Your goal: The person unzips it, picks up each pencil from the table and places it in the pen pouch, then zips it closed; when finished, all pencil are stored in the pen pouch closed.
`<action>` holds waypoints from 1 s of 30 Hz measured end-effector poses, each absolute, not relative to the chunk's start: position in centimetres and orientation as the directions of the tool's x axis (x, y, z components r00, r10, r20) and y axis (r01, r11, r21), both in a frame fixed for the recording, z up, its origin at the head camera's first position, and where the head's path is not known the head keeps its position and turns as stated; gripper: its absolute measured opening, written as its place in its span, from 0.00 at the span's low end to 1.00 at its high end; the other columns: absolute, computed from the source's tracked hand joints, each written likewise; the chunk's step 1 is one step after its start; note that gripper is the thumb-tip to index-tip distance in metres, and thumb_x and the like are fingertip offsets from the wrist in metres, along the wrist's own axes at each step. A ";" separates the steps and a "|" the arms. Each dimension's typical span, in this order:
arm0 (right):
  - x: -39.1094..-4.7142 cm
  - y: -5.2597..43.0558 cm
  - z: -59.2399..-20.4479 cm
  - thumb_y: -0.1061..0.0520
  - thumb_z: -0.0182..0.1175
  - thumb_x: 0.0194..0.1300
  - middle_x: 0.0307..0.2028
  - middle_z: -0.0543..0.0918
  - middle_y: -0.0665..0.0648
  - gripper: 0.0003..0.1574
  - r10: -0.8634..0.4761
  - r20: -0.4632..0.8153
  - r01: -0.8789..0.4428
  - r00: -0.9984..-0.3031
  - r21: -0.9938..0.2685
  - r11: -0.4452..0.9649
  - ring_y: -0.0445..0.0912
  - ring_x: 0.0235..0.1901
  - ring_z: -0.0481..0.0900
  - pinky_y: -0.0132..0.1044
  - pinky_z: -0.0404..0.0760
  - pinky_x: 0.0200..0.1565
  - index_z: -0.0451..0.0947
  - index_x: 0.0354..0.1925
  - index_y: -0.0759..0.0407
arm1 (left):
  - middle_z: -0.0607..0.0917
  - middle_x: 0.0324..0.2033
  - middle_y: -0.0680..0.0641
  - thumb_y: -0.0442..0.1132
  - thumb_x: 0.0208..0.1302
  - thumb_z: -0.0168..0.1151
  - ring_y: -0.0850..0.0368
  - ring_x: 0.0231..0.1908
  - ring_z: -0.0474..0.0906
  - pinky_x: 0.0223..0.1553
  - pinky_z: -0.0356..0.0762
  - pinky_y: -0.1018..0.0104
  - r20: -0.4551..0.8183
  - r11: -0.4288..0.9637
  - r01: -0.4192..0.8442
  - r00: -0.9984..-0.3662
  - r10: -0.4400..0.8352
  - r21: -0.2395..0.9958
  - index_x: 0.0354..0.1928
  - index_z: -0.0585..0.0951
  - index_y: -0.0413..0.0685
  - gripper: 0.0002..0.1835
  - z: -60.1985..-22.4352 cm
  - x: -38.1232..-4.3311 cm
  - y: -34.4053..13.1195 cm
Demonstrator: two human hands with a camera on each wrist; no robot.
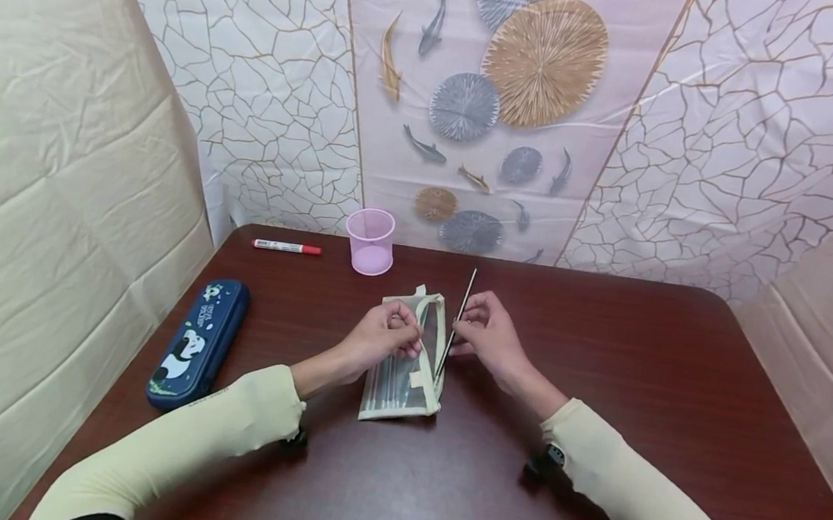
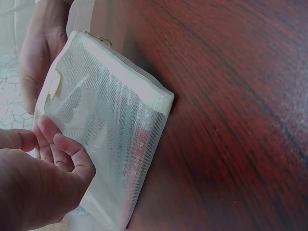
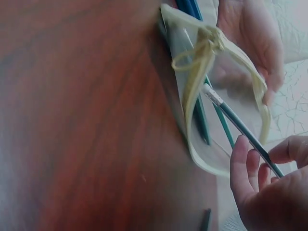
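Note:
A cream-edged, see-through zip pouch (image 1: 391,387) stands tilted on the table with its mouth open to the right. My left hand (image 1: 373,341) pinches the rim of that mouth between thumb and fingers. My right hand (image 1: 493,341) holds a slim dark pencil (image 3: 240,126) between thumb and fingers, its white eraser end at the pouch's opening. Inside the pouch, the right wrist view shows green pencils (image 3: 202,124). Through the mesh in the left wrist view there is a red-and-clear strip (image 2: 138,149) with small print.
A dark blue pencil case (image 1: 199,344) with a panda picture lies at the left of the brown table (image 1: 648,358). Toward the back are a red-capped white marker (image 1: 285,247) and a pink cup (image 1: 370,247). Patterned cloth (image 1: 281,96) hangs behind.

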State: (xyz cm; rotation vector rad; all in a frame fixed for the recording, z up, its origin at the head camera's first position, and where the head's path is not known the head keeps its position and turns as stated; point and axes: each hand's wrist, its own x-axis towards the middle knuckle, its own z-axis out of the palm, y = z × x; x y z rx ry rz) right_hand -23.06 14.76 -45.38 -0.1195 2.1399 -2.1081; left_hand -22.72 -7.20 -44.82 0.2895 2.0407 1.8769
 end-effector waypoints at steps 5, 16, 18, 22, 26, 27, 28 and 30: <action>-22.6 13.9 -46.3 0.72 0.57 0.69 0.41 0.74 0.57 0.20 -0.145 -0.117 0.122 -0.982 -0.992 -0.025 0.47 0.34 0.83 0.50 0.92 0.42 0.61 0.54 0.66 | 0.86 0.25 0.52 0.30 0.72 0.58 0.62 0.27 0.84 0.34 0.82 0.70 -0.120 0.095 -0.090 -0.917 0.380 0.991 0.44 0.74 0.39 0.04 -44.8 -22.7 -7.2; -21.5 12.3 -47.2 0.70 0.57 0.69 0.43 0.76 0.59 0.21 -0.190 -0.183 0.187 -0.965 -0.982 -0.008 0.48 0.38 0.82 0.41 0.90 0.39 0.62 0.56 0.68 | 0.86 0.25 0.52 0.31 0.73 0.58 0.63 0.27 0.85 0.35 0.82 0.69 -0.121 0.103 -0.088 -0.915 0.384 0.991 0.45 0.74 0.38 0.04 -44.7 -22.5 -7.1; -21.4 12.2 -47.3 0.70 0.57 0.70 0.43 0.76 0.59 0.20 -0.184 -0.191 0.196 -0.964 -0.981 -0.010 0.47 0.38 0.82 0.40 0.90 0.39 0.63 0.56 0.68 | 0.86 0.25 0.52 0.31 0.73 0.58 0.62 0.27 0.85 0.35 0.82 0.69 -0.121 0.101 -0.089 -0.914 0.386 0.991 0.45 0.74 0.39 0.04 -44.6 -22.5 -7.1; -21.4 11.9 -47.4 0.69 0.57 0.69 0.43 0.76 0.60 0.21 -0.180 -0.201 0.205 -0.963 -0.979 -0.003 0.46 0.37 0.82 0.39 0.89 0.37 0.63 0.57 0.68 | 0.86 0.24 0.52 0.31 0.73 0.58 0.63 0.27 0.84 0.34 0.81 0.70 -0.119 0.098 -0.088 -0.915 0.385 0.991 0.44 0.74 0.39 0.03 -44.6 -22.4 -7.1; -21.2 11.6 -47.4 0.68 0.57 0.70 0.44 0.78 0.59 0.21 -0.202 -0.207 0.202 -0.957 -0.978 0.045 0.43 0.35 0.82 0.37 0.87 0.35 0.64 0.58 0.69 | 0.86 0.24 0.52 0.30 0.72 0.58 0.63 0.27 0.84 0.34 0.81 0.69 -0.113 0.097 -0.081 -0.917 0.384 0.992 0.43 0.74 0.39 0.03 -44.6 -22.4 -7.1; -21.2 11.5 -47.4 0.67 0.56 0.70 0.44 0.79 0.59 0.22 -0.209 -0.208 0.200 -0.956 -0.978 0.058 0.43 0.35 0.82 0.37 0.87 0.35 0.64 0.59 0.70 | 0.86 0.24 0.52 0.31 0.72 0.58 0.63 0.27 0.84 0.34 0.81 0.69 -0.113 0.099 -0.081 -0.916 0.384 0.992 0.43 0.74 0.39 0.04 -44.6 -22.4 -7.1; -21.2 11.4 -47.4 0.67 0.56 0.70 0.44 0.79 0.59 0.22 -0.214 -0.209 0.198 -0.954 -0.978 0.068 0.42 0.35 0.82 0.37 0.86 0.35 0.64 0.59 0.70 | 0.86 0.24 0.52 0.31 0.72 0.58 0.63 0.27 0.84 0.34 0.81 0.69 -0.113 0.101 -0.080 -0.916 0.384 0.992 0.44 0.73 0.38 0.04 -44.6 -22.4 -7.2; -21.1 11.3 -47.4 0.67 0.56 0.70 0.45 0.80 0.60 0.23 -0.219 -0.209 0.196 -0.953 -0.977 0.081 0.42 0.36 0.81 0.36 0.86 0.35 0.64 0.60 0.71 | 0.86 0.24 0.52 0.31 0.72 0.58 0.63 0.27 0.84 0.34 0.81 0.69 -0.116 0.104 -0.082 -0.916 0.384 0.991 0.44 0.73 0.38 0.04 -44.7 -22.4 -7.2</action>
